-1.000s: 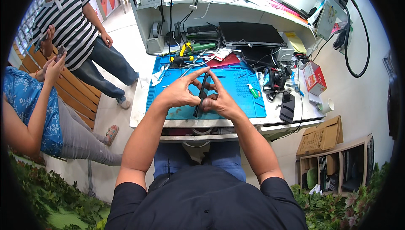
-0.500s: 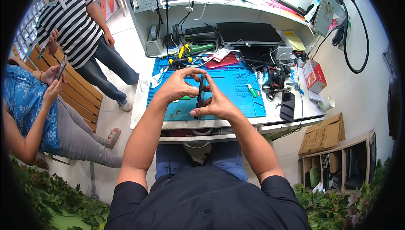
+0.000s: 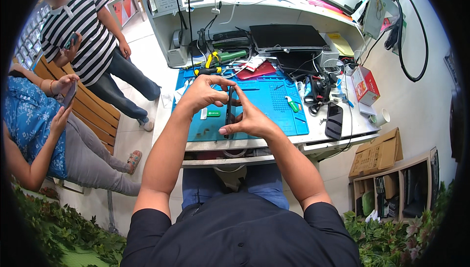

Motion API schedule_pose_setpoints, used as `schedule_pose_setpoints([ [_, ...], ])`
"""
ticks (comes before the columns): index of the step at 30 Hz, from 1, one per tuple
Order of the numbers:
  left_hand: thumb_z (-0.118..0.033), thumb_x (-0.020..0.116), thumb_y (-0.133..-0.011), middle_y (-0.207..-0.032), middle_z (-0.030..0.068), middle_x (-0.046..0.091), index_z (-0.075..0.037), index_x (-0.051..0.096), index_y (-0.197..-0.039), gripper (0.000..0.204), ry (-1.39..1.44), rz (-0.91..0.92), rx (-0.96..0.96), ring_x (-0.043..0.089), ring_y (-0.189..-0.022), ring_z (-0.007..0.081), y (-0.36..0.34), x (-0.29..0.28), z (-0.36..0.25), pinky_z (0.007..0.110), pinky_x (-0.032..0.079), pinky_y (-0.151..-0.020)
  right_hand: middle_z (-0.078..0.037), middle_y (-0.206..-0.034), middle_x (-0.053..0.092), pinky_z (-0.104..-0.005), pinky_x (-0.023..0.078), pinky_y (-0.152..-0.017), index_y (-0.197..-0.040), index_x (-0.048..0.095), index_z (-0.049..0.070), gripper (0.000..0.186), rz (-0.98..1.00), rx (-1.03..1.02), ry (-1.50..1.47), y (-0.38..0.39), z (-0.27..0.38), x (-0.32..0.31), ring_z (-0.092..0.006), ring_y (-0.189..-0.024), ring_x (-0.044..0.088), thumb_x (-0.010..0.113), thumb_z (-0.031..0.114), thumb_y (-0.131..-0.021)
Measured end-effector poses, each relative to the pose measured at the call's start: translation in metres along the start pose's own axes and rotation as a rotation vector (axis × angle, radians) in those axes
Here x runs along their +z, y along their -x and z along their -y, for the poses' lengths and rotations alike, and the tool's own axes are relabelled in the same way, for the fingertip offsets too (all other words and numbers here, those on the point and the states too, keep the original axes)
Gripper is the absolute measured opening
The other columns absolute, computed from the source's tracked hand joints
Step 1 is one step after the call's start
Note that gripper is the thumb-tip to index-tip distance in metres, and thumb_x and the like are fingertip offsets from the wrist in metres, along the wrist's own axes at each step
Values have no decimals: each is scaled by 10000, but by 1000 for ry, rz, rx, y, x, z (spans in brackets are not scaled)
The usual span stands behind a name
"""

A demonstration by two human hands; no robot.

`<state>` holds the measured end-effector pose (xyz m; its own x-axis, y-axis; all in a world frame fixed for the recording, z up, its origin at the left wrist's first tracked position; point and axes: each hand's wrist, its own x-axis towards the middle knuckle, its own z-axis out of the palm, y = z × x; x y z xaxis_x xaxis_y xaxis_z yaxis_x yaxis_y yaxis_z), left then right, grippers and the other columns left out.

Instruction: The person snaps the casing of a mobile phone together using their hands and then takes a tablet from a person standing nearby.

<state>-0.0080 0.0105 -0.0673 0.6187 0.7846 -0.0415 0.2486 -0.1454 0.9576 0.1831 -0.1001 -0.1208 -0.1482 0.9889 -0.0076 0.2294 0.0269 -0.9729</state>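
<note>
Between my two hands a thin dark phone [image 3: 229, 112] stands on edge above the blue work mat [image 3: 284, 128]. My left hand [image 3: 199, 94] grips its far end, fingers curled over the top. My right hand [image 3: 248, 116] holds the same phone from the right, thumb near its close end and fingers reaching along to the far end. On the mat, a small green-and-white tool [image 3: 211, 113] lies left of the phone. Another green-handled tool [image 3: 293, 104] rests on the right side of the mat.
A black phone [image 3: 334, 121] lies on the desk's right, near a red-and-white box [image 3: 365, 86] and a paper cup [image 3: 380, 118]. Behind the mat are a dark flat panel [image 3: 288, 37], yellow-black pliers [image 3: 209, 71] and cables. Two people stand at left, each with a phone.
My left hand has shifted slightly left and opened its grip a little, uncovering more of the green-and-white tool. The standing person's raised hand has moved with the phone.
</note>
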Motion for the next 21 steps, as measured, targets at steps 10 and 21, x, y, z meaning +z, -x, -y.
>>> schedule_pose_setpoints([
  [10, -79, 831, -723, -963, 110, 776, 6, 842, -1223, 507, 17, 5, -27, 750, -741, 158, -8, -3, -4, 287, 625, -671, -334, -1624, 525, -475, 338, -1318, -1768, 57, -16, 1725, 5, -49, 7, -5, -10, 1, -445, -1600, 435, 1127, 502, -518],
  [21, -79, 809, -786, -879, 115, 804, 8, 858, -1164, 391, 7, 39, -15, 772, -734, 150, -22, -12, 4, 288, 653, -683, -324, -1634, 510, -477, 327, -1326, -1762, 47, -27, 1710, 29, -51, 21, -8, -4, 1, -449, -1601, 425, 1131, 466, -534],
])
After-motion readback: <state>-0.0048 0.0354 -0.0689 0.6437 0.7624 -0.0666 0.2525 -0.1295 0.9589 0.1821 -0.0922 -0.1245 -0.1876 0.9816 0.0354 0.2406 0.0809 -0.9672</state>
